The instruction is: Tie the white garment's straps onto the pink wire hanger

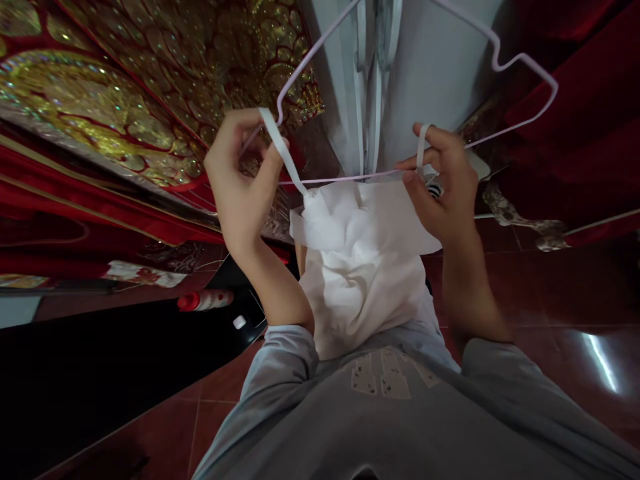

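Observation:
A pink wire hanger (pixel 340 179) spans the space between both hands, its bottom bar level. White fabric (pixel 357 267) with thin straps hangs just below the bar, in front of my body. My left hand (pixel 247 173) is curled near the hanger's left corner, a white strap (pixel 285 150) looped over its fingers and pinched by the thumb. My right hand (pixel 440 177) closes around the right part of the bar, with another white strap (pixel 423 148) looped over its fingers. The top of the hanger runs out of view.
Red garments with gold sequins (pixel 120 113) hang at the left, and dark red cloth (pixel 580 127) at the right. Pale cabinet doors with handles (pixel 370 87) stand ahead. A black table (pixel 100 373) at lower left bears a red-capped bottle (pixel 207 300) and a small white case (pixel 239 323).

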Demonstrator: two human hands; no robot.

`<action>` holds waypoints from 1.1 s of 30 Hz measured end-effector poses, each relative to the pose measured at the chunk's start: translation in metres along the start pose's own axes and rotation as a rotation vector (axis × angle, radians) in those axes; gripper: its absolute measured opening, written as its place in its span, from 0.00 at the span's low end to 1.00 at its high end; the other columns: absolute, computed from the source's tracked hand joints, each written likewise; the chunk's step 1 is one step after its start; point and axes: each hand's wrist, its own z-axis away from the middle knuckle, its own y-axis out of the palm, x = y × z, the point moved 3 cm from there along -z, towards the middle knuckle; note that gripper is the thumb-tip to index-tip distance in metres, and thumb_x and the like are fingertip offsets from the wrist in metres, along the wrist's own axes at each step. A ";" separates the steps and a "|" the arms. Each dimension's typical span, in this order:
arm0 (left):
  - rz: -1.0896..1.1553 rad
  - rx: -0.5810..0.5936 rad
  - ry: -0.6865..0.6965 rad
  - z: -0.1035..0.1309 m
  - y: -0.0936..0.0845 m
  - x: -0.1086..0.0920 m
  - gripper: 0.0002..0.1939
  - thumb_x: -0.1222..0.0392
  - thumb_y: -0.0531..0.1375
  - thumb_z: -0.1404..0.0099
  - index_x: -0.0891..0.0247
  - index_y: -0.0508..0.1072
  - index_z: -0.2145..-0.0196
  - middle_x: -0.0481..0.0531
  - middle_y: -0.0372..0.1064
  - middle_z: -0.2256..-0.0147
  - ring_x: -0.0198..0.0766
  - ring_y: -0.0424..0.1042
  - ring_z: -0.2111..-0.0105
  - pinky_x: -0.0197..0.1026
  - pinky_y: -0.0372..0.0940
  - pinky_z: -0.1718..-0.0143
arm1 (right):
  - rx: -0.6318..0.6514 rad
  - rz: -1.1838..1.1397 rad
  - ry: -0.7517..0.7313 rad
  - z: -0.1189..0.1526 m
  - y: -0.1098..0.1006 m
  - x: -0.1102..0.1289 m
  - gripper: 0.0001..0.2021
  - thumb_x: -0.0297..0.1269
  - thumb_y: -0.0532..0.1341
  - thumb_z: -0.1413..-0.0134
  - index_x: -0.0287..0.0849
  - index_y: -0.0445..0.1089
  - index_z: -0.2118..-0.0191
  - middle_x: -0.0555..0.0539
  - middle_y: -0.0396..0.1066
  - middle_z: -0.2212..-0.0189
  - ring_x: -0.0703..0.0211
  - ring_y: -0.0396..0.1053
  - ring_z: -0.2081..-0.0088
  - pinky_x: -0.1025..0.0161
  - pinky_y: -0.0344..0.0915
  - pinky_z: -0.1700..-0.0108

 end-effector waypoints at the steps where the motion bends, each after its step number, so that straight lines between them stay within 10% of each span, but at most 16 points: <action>1: -0.020 -0.006 -0.017 -0.002 0.001 -0.001 0.16 0.79 0.70 0.35 0.65 0.70 0.59 0.46 0.70 0.63 0.39 0.72 0.53 0.34 0.68 0.53 | -0.002 -0.022 -0.001 0.000 0.002 -0.001 0.22 0.51 0.63 0.34 0.65 0.66 0.37 0.52 0.78 0.50 0.48 0.78 0.48 0.39 0.62 0.29; 10: 0.077 -0.101 0.128 -0.004 -0.010 0.027 0.11 0.67 0.55 0.17 0.64 0.69 0.62 0.46 0.64 0.72 0.33 0.68 0.70 0.36 0.63 0.66 | -0.051 -0.045 -0.019 0.003 0.002 -0.002 0.20 0.52 0.61 0.33 0.71 0.65 0.37 0.54 0.75 0.42 0.49 0.77 0.44 0.42 0.65 0.30; 14: 0.325 -0.120 -0.012 0.011 -0.006 0.061 0.18 0.55 0.46 0.14 0.62 0.71 0.59 0.52 0.75 0.65 0.41 0.76 0.61 0.43 0.69 0.59 | -0.033 -0.039 -0.019 0.004 0.005 0.002 0.20 0.56 0.60 0.32 0.73 0.65 0.37 0.56 0.76 0.42 0.48 0.78 0.45 0.39 0.65 0.30; 19: 0.413 -0.089 0.148 0.037 0.023 0.076 0.09 0.63 0.53 0.18 0.57 0.68 0.59 0.50 0.77 0.49 0.40 0.76 0.48 0.46 0.72 0.48 | -0.039 -0.022 0.041 0.003 0.004 0.002 0.23 0.61 0.61 0.35 0.70 0.65 0.37 0.54 0.76 0.41 0.50 0.79 0.46 0.43 0.68 0.31; 24: 0.361 -0.058 0.209 0.036 0.030 0.080 0.09 0.51 0.58 0.20 0.55 0.63 0.57 0.50 0.75 0.65 0.42 0.81 0.60 0.45 0.75 0.55 | -0.022 -0.147 -0.075 -0.005 -0.003 0.000 0.21 0.49 0.61 0.30 0.66 0.66 0.35 0.54 0.72 0.36 0.55 0.80 0.46 0.47 0.71 0.32; 33: 0.340 -0.035 0.222 0.031 0.024 0.082 0.16 0.43 0.65 0.26 0.54 0.64 0.58 0.48 0.69 0.69 0.44 0.79 0.63 0.41 0.71 0.62 | -0.684 -0.082 -0.250 -0.020 -0.075 -0.043 0.16 0.25 0.64 0.38 0.54 0.84 0.55 0.59 0.81 0.59 0.61 0.80 0.54 0.60 0.73 0.44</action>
